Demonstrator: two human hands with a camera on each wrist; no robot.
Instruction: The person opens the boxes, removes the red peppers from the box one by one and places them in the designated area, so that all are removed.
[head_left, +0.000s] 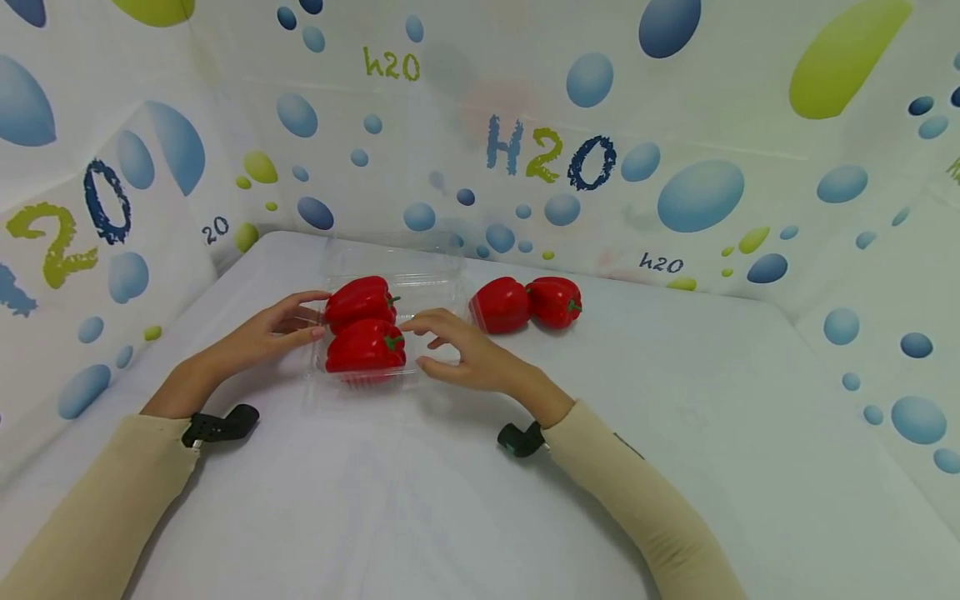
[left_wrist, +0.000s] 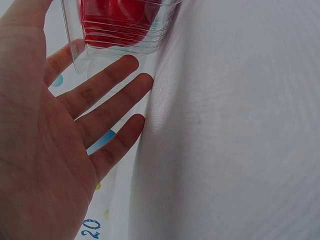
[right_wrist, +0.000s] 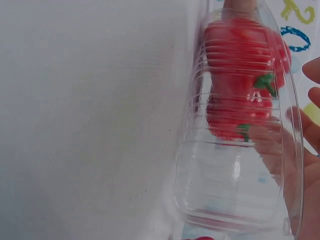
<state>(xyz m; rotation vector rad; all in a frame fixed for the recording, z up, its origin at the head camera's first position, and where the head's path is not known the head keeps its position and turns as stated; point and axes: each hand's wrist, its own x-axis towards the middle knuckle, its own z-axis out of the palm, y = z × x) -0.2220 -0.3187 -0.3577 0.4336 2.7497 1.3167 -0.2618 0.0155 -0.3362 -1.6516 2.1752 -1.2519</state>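
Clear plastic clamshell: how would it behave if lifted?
Clear plastic clamshell likely flexes: its ribbed plastic looks thin and see-through. It may tip toward the left hand, since the two red bell peppers inside sit at that end. Its glossy surface could be slippery.

In the left wrist view, the top edge crops the clear container point(left_wrist: 131, 50) and its enclosed pepper point(left_wrist: 116, 21) at eleven o'clock. The right wrist view cuts the right hand point(right_wrist: 311, 175) at three and leaves an outer pepper point(right_wrist: 201, 238) a sliver between five and six. The head view loses the left sleeve point(head_left: 112, 500) at eight, the right sleeve point(head_left: 645, 500) at five.
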